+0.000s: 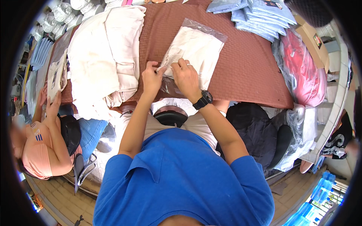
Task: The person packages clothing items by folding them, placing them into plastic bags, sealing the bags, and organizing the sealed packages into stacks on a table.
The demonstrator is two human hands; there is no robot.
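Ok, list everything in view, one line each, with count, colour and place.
plastic bag: one, clear, holding a folded cream garment, middle of the table, open end under both hands
table cover: one, brown woven, across the table
loose garments: a heap, cream, left part of the table
folded shirts: a stack, light blue, bagged, far right of the table
red bundle: one, red, in clear plastic, right edge of the table
cardboard box: one, brown, far right
co-worker: one, orange top, seated lower left
wristwatch: one, black, right wrist
left hand: pinching the bag's open end
right hand: gripping the bag's open end
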